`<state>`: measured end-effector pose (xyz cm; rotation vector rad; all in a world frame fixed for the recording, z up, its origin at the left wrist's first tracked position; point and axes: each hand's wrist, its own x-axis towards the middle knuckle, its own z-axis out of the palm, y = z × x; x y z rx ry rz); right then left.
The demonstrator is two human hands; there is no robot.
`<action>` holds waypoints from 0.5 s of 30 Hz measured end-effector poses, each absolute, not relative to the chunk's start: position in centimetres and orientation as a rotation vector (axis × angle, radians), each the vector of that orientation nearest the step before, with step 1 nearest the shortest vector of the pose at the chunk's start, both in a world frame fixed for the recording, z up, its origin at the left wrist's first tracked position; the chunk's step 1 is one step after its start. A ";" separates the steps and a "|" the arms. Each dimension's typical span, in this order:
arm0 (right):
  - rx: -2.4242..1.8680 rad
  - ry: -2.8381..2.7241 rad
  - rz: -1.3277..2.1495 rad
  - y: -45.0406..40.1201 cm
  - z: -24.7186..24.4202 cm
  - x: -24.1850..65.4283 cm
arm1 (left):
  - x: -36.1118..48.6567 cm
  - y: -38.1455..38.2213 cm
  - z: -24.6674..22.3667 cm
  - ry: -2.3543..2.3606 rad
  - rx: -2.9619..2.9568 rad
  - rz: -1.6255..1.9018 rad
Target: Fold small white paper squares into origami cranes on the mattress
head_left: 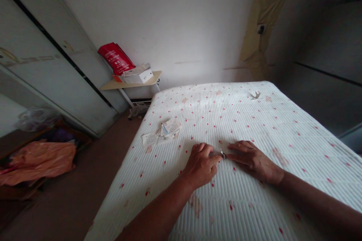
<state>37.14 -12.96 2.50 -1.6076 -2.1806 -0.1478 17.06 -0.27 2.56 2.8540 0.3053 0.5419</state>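
Observation:
A tiny dark-and-white folded piece [223, 155], too small to name, is between my fingertips just above the patterned mattress [215, 113]. My left hand [202, 165] reaches it from the left, most fingers curled, one digit stretched out to its edge. From the other side my right hand [254, 160] meets it with a fingertip, its remaining fingers lying forward over the mattress. The undersides of both grips are hidden. Left of my hands lie torn printed paper scraps [169, 130], and a small folded paper shape [255, 96] rests toward the far right.
Beyond the mattress's left far corner stands a small table [130, 84] with a red bag [116, 58] and a white box [138, 76]. An orange cloth [42, 160] lies at the left. A socket [260, 29] is on the back wall.

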 end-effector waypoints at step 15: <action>-1.560 -2.101 -0.075 -13.3 3.0 36.7 | 16.8 -0.3 2.8 0.331 2.844 0.692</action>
